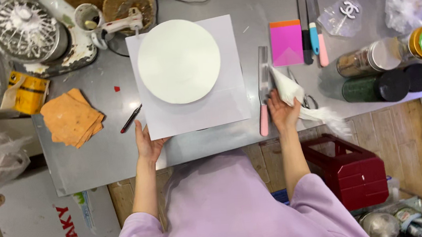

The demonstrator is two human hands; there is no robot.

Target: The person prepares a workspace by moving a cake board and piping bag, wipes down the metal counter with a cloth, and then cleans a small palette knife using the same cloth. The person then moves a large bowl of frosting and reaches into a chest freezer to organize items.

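On the steel tabletop (97,159), a round white cake (179,61) sits on a square white sheet (230,106) directly ahead of the person. The left hand (148,143) rests at the sheet's near left corner, its grip loose and flat, touching the edge without clasping it. The right hand (282,111) lies just right of the sheet, its grip closed around a white piping bag (290,90). A pink-handled spatula (263,91) lies between sheet and right hand. A black pen (131,118) lies left of the sheet, orange paper squares (71,118) farther left.
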